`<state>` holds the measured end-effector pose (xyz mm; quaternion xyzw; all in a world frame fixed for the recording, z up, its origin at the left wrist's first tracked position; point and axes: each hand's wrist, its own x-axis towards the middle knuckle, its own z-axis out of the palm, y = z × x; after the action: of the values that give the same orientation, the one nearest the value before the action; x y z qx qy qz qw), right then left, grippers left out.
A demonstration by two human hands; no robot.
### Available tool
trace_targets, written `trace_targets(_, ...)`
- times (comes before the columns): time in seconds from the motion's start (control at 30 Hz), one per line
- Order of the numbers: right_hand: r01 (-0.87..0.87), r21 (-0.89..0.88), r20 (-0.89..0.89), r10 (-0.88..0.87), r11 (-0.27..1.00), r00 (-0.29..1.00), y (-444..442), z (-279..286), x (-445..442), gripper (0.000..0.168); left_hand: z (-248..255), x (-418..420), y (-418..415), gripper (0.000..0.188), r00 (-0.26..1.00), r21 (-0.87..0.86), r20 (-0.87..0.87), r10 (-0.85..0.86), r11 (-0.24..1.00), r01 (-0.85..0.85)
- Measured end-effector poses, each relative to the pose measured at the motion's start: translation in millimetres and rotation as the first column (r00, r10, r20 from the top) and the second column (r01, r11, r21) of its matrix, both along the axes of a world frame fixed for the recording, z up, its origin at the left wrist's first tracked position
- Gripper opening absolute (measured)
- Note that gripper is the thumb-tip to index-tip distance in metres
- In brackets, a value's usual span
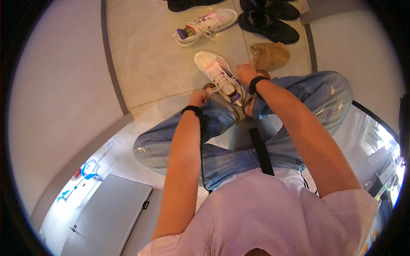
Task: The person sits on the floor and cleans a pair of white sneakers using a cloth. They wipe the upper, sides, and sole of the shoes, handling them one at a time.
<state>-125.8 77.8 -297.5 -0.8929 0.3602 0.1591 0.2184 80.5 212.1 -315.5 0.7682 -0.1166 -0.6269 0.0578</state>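
Note:
A white lace-up sneaker [221, 75] with pink panels and a purple heel lining lies on the tiled floor between my feet, its toe pointing away from me. At the shoe's left side, my left hand [199, 97] pinches a white shoelace [215, 91]. On the other side, my right hand [246, 73] is closed at the end of the lace that runs from the shoe's tongue. The matching sneaker [206, 26] lies on its own farther off, its laces loose over the upper.
Black shoes [269, 27] stand at the top right, with another dark shoe [189, 4] at the top edge. A furry brown slipper [270, 56] is just beyond my right hand. Walls [57, 96] flank the floor, and a grey door [109, 214] is at lower left.

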Motion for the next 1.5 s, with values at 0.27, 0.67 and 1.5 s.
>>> trace_targets(0.27, 0.511, 0.468, 0.221, -0.655, 0.721, 0.722, -19, -1, 14, 0.026, 33, 19, -19, 0.018, 0.856, -0.067, 0.053, 0.515, 0.857, -0.511)
trace_targets(0.67, 0.083, 0.282, 0.023, -0.093, 0.956, 0.995, 34, 12, 17, 0.026, -23, -67, -17, 0.02, 0.95, -0.229, -0.058, 0.306, 0.922, -0.312)
trace_targets(1.5, 0.202, 0.346, -0.016, -0.209, 0.916, 0.978, 77, -2, -4, 0.022, 43, -17, -27, 0.024, 0.91, -0.496, 0.402, 0.098, 0.859, 0.127)
